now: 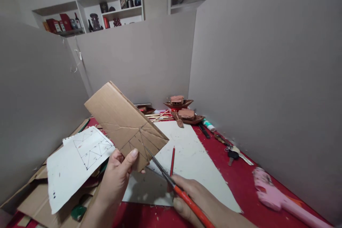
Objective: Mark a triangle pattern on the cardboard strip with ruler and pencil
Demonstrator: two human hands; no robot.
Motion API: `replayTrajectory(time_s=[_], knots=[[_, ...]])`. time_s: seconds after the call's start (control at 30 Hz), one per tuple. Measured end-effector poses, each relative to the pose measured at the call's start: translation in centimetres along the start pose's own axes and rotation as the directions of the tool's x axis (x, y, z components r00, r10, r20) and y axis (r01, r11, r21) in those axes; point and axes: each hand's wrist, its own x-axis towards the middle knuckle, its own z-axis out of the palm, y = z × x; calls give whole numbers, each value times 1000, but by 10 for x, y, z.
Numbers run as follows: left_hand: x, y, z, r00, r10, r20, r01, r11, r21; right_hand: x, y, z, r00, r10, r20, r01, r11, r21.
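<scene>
A folded piece of brown cardboard [117, 110] with pencil-drawn triangles and lines is gripped by my left hand [120, 167], its thumb on the front near the bottom edge. My right hand [189, 196] is wrapped around the red handle of a pair of scissors [184, 196]. One dark blade lies across the drawn lines on the cardboard's face; the other shows below its lower edge. Just beyond the scissors, a red pencil [172, 160] lies on a white sheet [208, 171]. Left of my left hand is a paper [72, 171] with a drawn pattern of triangles.
Several small brown model boats [187, 115] and thin wooden sticks [160, 117] sit at the back of the red table [197, 133]. Keys [235, 153] and a pink glue gun [269, 192] lie along the right wall. Cardboard scraps [34, 199] are at left.
</scene>
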Motion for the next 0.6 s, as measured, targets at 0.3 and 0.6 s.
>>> replayTrajectory(time_s=[0.3, 0.6], knots=[[2, 0, -1, 1000, 23, -15, -23, 999, 28, 0, -1, 1, 999, 38, -35, -41, 995, -86], [0, -3, 6, 995, 57, -81, -51, 995, 81, 2, -4, 1, 997, 39, -67, -43, 998, -54]])
